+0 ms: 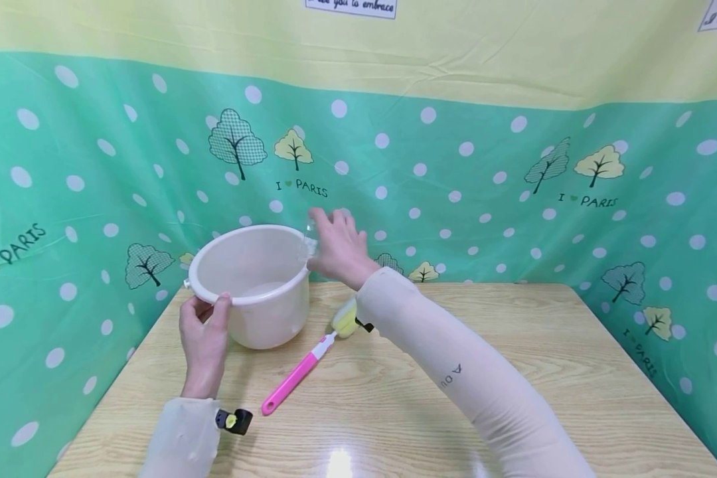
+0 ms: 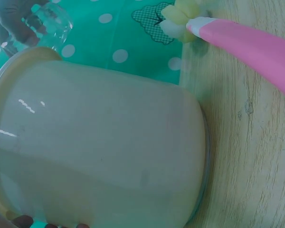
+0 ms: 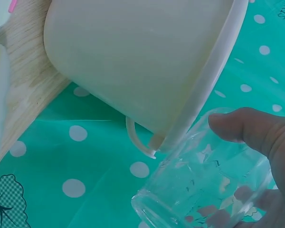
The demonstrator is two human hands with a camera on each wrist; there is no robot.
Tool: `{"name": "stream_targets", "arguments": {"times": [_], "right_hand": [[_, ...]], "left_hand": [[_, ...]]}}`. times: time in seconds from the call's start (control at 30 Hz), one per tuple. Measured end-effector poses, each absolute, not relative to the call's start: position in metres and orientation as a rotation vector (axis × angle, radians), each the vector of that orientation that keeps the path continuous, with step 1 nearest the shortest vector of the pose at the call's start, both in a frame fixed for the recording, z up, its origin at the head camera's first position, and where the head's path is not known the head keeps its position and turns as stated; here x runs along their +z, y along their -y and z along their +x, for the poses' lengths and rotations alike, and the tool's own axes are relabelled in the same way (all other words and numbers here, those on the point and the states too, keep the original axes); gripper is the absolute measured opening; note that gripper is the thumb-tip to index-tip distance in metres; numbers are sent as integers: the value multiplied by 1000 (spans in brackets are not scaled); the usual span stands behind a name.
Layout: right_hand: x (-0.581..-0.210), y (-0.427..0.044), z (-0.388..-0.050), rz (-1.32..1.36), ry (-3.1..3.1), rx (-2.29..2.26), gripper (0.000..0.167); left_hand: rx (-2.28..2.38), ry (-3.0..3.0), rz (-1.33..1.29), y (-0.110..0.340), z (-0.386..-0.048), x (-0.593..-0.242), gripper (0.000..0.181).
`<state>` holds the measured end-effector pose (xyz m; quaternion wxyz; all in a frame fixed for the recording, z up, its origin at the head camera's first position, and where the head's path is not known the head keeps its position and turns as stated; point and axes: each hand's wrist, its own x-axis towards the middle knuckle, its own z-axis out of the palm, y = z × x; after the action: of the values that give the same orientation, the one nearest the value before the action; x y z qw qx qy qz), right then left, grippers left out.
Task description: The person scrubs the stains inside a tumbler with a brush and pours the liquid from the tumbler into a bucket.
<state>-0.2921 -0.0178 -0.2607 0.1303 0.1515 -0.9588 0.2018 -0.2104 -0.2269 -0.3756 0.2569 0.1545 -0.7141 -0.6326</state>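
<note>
A white plastic bucket (image 1: 269, 322) stands upright at the table's back left. My left hand (image 1: 206, 338) grips its near-left rim, thumb on top and fingers against the outer wall. At the right rim, my right hand (image 1: 342, 249) holds a clear drinking glass (image 3: 194, 175). In the right wrist view the glass is tilted beside the rim, with thumb and fingers on opposite sides. Just right of the bucket lies a bottle brush (image 1: 295, 382) with a pink handle and a pale yellow sponge head (image 1: 344, 320). The right sleeve partly covers that sponge head.
The wood-grain table (image 1: 454, 398) extends to the right and front. Behind it and along both sides hangs a green and yellow curtain (image 1: 430, 192) with dots and trees. A white bucket handle (image 3: 135, 137) hangs below the rim in the right wrist view.
</note>
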Motion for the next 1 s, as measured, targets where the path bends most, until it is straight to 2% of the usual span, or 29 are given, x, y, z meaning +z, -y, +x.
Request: {"name": "stream_targets", "arguments": {"times": [0.43, 1.0], "right_hand": [[-265, 13, -291, 437, 2734, 786, 101], [-275, 4, -289, 426, 2692, 930, 97]], "left_hand": [[-1710, 1941, 411, 228, -210, -375, 60], [-1710, 1967, 429, 228, -210, -375, 63]]}}
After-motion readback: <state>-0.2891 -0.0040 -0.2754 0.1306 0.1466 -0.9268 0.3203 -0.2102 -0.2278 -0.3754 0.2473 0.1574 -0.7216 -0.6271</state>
